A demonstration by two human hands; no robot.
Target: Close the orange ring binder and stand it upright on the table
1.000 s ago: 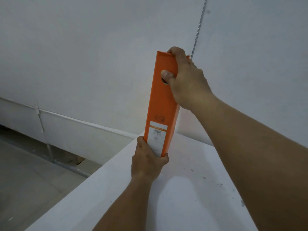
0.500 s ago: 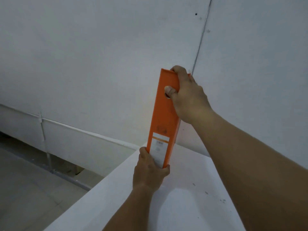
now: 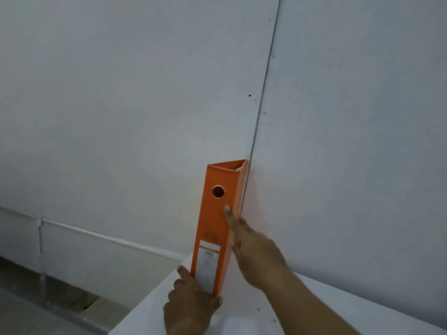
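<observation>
The orange ring binder (image 3: 217, 213) stands upright on the white table (image 3: 254, 317), closed, its spine toward me with a round finger hole and a white label. It leans slightly and sits close to the wall. My left hand (image 3: 191, 303) grips the bottom of the spine, thumb on the left edge and fingers around the right. My right hand (image 3: 254, 250) is off the top and blurred, lying flat beside the binder's right side with fingers apart; one fingertip overlaps the spine.
A white panelled wall (image 3: 338, 141) with a vertical seam rises right behind the binder. The table's left edge (image 3: 150, 293) drops off to a grey floor (image 3: 36, 310), with a white conduit running along the lower wall.
My right hand has let go of the binder's top and slid down along its right side. The view has tilted upward, so the binder sits lower in frame. My left hand keeps its hold.
</observation>
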